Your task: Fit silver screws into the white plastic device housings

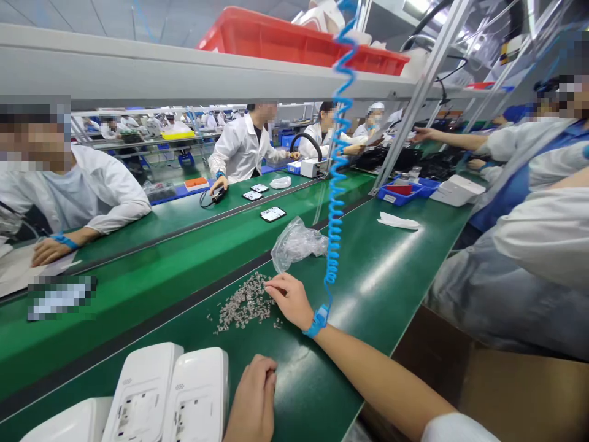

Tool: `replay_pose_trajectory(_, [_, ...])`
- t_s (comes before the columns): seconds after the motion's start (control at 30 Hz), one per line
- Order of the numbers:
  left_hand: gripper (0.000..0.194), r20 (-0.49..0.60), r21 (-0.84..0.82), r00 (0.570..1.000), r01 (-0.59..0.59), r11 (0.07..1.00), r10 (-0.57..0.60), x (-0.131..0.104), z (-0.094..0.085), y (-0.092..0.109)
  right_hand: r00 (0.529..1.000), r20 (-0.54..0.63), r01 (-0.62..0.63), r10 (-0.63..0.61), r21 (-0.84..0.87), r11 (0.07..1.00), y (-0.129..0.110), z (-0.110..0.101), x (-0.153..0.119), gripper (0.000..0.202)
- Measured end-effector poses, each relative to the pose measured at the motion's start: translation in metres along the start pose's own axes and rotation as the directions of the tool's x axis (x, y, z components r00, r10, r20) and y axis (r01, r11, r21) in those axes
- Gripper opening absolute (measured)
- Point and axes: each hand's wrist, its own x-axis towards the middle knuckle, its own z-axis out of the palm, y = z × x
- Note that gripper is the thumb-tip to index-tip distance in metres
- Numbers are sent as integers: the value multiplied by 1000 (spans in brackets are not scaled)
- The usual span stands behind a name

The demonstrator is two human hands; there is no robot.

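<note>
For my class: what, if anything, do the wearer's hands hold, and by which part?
Cannot tell: right hand pinches at the parts; left hand curled, inside unseen.

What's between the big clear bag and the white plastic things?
In the head view, a pile of tiny parts lies there on the green table, with the right hand at its edge.

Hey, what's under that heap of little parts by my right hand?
Green tabletop shows around the heap of small parts and between the scattered ones. Where they lie thickest, the surface is covered, so I can't tell. Your right hand blocks the view at one edge.
</note>
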Motion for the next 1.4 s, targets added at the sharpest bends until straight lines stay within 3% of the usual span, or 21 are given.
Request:
replay_pose_trajectory(0.33, [34, -65, 55, 993, -92, 994, 96, -1, 7, -2, 996, 82, -36, 39, -33, 999, 5, 3, -1, 11])
replay_pose_trajectory(0.77, [36, -40, 227, 977, -197, 954, 211, 1, 5, -3, 999, 35, -33, 35, -42, 999, 1, -2, 2, 12])
replay_pose_trajectory(1.13, [35, -47, 303, 969, -216, 928, 241, 3, 5, 0, 998, 35, -45, 46, -48, 998, 4, -2, 3, 14])
replay_pose_trajectory(1.4, [37, 19, 270, 971, -233, 934, 237, 1, 6, -11, 991, 35, -128, 131, -85, 988, 12, 0, 3, 13])
